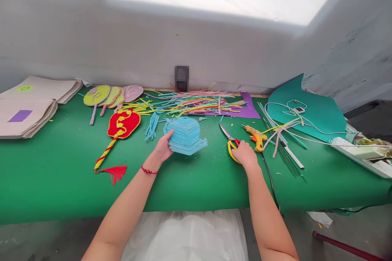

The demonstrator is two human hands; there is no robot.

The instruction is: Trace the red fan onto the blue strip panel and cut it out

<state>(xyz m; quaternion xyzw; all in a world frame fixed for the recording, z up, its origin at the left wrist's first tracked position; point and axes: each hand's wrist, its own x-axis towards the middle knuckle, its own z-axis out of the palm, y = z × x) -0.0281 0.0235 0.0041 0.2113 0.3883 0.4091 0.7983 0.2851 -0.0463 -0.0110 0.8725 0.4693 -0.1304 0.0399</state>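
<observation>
A light blue panel of pipe cleaners laid side by side [186, 135], uneven along its edges, is gripped at its left side by my left hand [163, 146]. My right hand [245, 154] is closed on the yellow and red handles of a pair of scissors [232, 143]. The scissor blades point up and left over the green table. Just right of them lies a yellow hot glue gun [257, 137]. Cut blue pipe cleaner pieces [152, 125] lie to the left of the panel.
Loose coloured pipe cleaners [196, 104] pile up at the back on purple paper [251, 108]. A red and yellow fan [124, 123] with a tassel and several pastel fans [97, 95] lie left. Wires [286, 153], a cable, teal sheet [309, 108] and power strip [352, 151] occupy the right.
</observation>
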